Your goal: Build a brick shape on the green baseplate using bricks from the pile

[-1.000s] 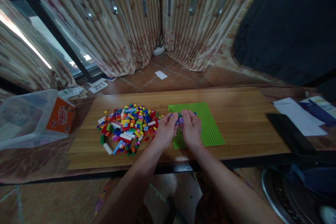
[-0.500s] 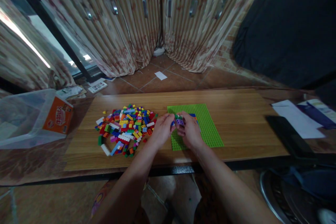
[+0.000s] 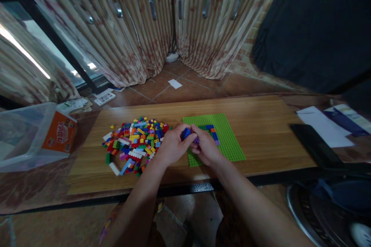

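Blue plastic building brick [image 3: 186, 133] is sitting between the fingertips of both hands, just above the near left part of a bright green studded plastic baseplate [image 3: 228, 139]; the left hand [image 3: 171, 147] is curling its fingers around the brick from the left, and the right hand [image 3: 206, 147] is pinching it from the right, with a small purple piece [image 3: 197, 140] showing at its fingertips; the two hands are touching each other around the brick; a short row of blue and other coloured bricks [image 3: 212, 132] is standing on the baseplate just beyond the right hand; the baseplate is lying flat on a long light-brown wooden board [image 3: 261, 123] that is resting on a darker table; a loose heap of many small multicoloured plastic bricks [image 3: 133, 142] is spreading over the board just left of the left hand; well apart to the far left, a clear plastic tub with an orange label [image 3: 34, 135] is lying tilted at the table's edge; on the far right, a flat black rectangular object [image 3: 315, 144] is lying beside white sheets of paper [image 3: 323, 125]; striped beige curtains [image 3: 145, 34] are hanging behind the table over a reddish tiled floor.
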Demonstrator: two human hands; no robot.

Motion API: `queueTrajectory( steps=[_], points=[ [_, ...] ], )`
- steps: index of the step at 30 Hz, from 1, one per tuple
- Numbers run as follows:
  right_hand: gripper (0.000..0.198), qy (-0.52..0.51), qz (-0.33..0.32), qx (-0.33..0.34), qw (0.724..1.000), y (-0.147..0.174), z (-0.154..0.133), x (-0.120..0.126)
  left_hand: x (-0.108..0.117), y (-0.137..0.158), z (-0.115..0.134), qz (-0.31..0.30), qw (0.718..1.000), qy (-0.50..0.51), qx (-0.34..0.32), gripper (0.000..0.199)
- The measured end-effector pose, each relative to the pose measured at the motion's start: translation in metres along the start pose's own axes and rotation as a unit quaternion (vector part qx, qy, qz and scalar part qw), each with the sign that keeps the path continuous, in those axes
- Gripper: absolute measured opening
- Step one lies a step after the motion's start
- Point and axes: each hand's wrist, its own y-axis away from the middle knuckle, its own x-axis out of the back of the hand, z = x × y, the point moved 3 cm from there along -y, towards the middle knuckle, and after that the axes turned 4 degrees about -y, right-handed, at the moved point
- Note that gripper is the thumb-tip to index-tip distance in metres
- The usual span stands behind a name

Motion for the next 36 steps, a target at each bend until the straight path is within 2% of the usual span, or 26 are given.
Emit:
queueTrajectory(
  steps=[8, 13, 17, 21, 26, 29, 36],
  points=[
    [0.017, -0.058, -0.006, -0.005, 0.998, 0.0, -0.009, 0.003, 0.009, 0.002, -0.005, 0.007, 0.994, 0.105, 0.0, 0.026],
    [0.023, -0.036, 0.001, 0.008, 0.999, 0.003, -0.015, 0.003, 0.007, 0.001, -0.007, 0.001, 0.974, 0.222, 0.052, 0.023],
    [0.037, 0.042, -0.017, 0.064, 0.997, 0.004, -0.014, 0.0, 0.003, -0.003, -0.003, -0.013, 0.95, 0.302, 0.077, 0.027],
    [0.036, 0.104, -0.015, 0.135, 0.985, 0.003, -0.012, -0.001, -0.001, -0.003, -0.002, -0.014, 0.937, 0.337, 0.088, 0.031],
    [0.034, 0.188, -0.003, 0.22, 0.957, 0.001, -0.012, 0.001, -0.011, -0.001, -0.004, -0.012, 0.928, 0.361, 0.092, 0.032],
    [0.035, 0.185, 0.005, 0.209, 0.96, -0.002, -0.007, 0.003, -0.017, -0.001, -0.005, 0.006, 0.916, 0.388, 0.098, 0.031],
    [0.036, 0.066, 0.048, 0.156, 0.984, -0.003, 0.002, 0.0, -0.021, 0.003, 0.0, 0.031, 0.898, 0.421, 0.126, 0.031]
  ],
)
